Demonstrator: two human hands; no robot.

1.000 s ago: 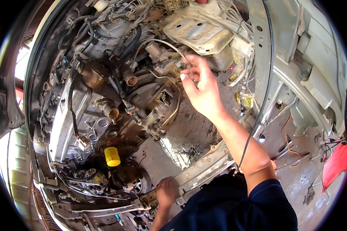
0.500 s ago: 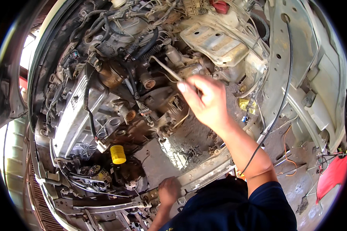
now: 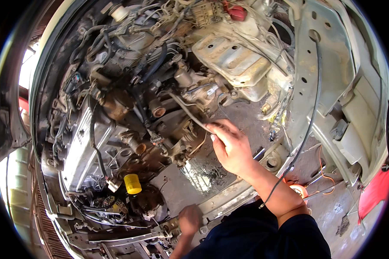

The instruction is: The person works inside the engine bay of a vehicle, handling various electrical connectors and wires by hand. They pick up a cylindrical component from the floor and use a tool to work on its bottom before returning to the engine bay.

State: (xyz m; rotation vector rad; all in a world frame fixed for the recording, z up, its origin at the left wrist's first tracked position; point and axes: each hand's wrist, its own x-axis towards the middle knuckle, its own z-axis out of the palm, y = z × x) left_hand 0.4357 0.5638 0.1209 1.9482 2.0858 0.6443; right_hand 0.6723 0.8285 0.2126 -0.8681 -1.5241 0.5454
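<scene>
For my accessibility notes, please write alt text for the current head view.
A bare right hand holds a thin, pale grey tube beside a grimy metal car engine; the left hand rests on a pale metal crossbeam. A bright yellow cylinder sits at lower left.

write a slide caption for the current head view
Beside a grimy metal engine, the right hand grips a thin, pale, curved tube; the left hand rests on a pale metal crossbar.

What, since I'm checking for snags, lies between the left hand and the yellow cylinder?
In the head view, a dark, rounded part with a greyish side lies between the left hand and the yellow cylinder.
</scene>
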